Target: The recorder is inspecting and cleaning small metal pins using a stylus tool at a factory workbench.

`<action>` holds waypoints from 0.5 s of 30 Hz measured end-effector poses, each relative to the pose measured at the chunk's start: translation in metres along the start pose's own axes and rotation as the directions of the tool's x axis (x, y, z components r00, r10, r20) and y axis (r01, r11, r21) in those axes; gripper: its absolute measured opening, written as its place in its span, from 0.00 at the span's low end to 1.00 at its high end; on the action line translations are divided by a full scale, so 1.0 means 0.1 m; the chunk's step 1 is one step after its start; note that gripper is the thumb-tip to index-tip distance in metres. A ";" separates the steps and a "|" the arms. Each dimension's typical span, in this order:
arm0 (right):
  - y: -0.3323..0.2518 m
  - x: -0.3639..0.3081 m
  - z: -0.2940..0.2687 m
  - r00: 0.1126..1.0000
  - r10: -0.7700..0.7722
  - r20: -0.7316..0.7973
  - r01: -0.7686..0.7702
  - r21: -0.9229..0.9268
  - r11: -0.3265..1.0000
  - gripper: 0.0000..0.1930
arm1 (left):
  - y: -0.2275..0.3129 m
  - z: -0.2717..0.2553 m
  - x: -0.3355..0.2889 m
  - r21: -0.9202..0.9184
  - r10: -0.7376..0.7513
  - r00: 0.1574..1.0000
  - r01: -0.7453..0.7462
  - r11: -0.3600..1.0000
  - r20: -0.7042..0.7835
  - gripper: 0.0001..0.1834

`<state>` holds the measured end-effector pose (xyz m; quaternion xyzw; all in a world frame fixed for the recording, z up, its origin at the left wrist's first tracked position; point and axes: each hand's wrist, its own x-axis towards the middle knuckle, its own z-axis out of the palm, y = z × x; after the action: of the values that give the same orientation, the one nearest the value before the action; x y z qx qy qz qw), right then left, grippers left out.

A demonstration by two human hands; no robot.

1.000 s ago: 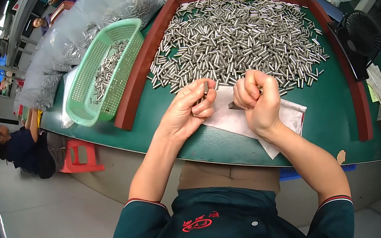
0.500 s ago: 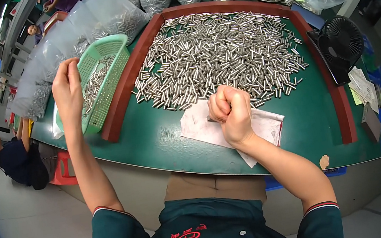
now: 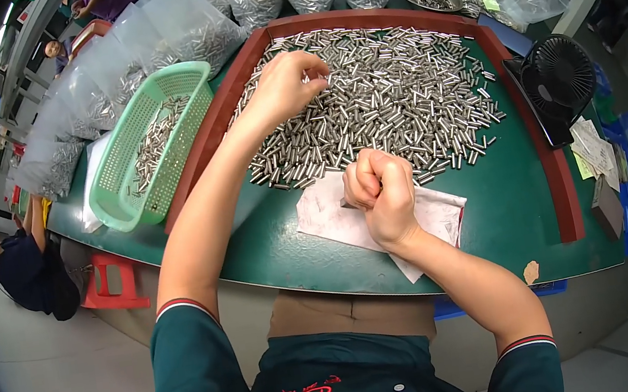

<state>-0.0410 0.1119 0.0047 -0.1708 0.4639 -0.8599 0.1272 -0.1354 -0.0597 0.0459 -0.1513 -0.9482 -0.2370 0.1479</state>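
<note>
Left hand reaches far over the pile of metal pins, fingertips pinched on one; right hand sits fisted, contents hidden, on the near white cloth.

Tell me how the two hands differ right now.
The left hand is stretched far out over the heap of small metal cylinders, fingers pinched together at the pile. The right hand stays close to the body, clenched in a fist over the white paper sheet; what it grips is hidden. Both are bare and sit above the green table.
</note>
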 end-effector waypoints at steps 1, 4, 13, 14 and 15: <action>0.00 0.00 0.00 1.000 0.003 0.000 -0.003 0.003 1.000 0.17 | -0.01 0.06 0.04 -0.006 0.016 0.999 -0.016 1.000 0.038 0.10; -0.01 -0.01 0.00 1.000 0.009 -0.006 -0.009 0.002 1.000 0.17 | -0.05 0.17 0.10 0.011 0.063 0.995 -0.064 0.998 0.082 0.09; -0.02 0.01 0.01 1.000 0.002 -0.006 -0.002 -0.015 1.000 0.16 | -0.05 0.15 0.07 0.054 0.184 0.980 -0.189 0.981 0.082 0.08; -0.01 0.02 0.01 1.000 -0.001 -0.001 0.001 -0.014 1.000 0.16 | -0.04 0.12 0.05 0.051 0.173 0.982 -0.177 0.983 0.075 0.08; -0.01 0.02 -0.01 1.000 0.007 -0.011 -0.007 -0.007 1.000 0.16 | 0.09 0.06 0.03 -0.111 0.027 0.992 -0.013 0.994 0.123 0.07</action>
<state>-0.0427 0.1123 0.0057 -0.1647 0.4681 -0.8589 0.1272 -0.1363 -0.0488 0.0453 -0.1831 -0.9396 -0.2773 0.0823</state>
